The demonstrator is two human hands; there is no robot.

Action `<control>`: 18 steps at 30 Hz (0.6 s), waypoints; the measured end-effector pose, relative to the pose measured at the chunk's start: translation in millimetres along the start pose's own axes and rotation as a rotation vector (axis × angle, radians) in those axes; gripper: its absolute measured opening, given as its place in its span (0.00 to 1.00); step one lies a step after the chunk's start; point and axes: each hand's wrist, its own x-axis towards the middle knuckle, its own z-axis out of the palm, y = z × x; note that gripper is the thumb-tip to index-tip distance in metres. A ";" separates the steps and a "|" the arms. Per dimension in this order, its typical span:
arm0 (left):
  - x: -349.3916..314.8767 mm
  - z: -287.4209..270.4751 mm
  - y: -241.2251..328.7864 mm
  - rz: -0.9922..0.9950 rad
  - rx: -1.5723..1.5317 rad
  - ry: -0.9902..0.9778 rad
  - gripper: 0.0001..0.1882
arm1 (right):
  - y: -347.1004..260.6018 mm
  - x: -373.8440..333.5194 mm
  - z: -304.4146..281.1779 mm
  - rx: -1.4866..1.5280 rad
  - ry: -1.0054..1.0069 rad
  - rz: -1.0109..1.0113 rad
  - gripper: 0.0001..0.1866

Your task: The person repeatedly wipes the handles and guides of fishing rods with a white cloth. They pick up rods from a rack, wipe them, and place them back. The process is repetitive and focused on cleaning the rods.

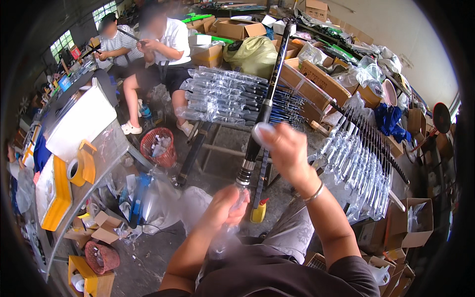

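A black fishing rod (269,99) with silver rings near its lower end stands tilted in front of me, its tip toward the far side. My left hand (228,205) is wrapped round its bottom end, where clear plastic film (225,240) hangs below the fingers. Beside the thick black grip, my right hand (287,146) is closed and blurred by motion. A whitish, shiny bit shows at its fingertips against the rod; what it is I cannot make out.
Plastic-wrapped rods (213,96) lie on a rack ahead; more wrapped rods (356,168) rest at right. A red basket (158,147), a yellow bottle (259,211) and a table with yellow tape (75,172) are around me. Two people (170,44) sit at far left.
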 end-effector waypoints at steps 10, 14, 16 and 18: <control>-0.2 -9.5 1.3 -0.150 -0.269 -0.177 0.26 | -20.1 -15.7 6.0 0.192 -0.024 0.058 0.23; -1.7 -12.9 -3.5 -0.180 -0.307 -0.287 0.26 | 5.8 11.9 -1.4 0.189 0.160 0.140 0.23; -1.1 -13.5 0.1 -0.182 -0.341 -0.316 0.26 | -0.5 3.8 7.6 0.189 0.164 0.143 0.24; -0.8 -18.2 -1.5 -0.183 -0.389 -0.325 0.25 | -12.7 -11.2 14.3 0.187 0.131 0.112 0.24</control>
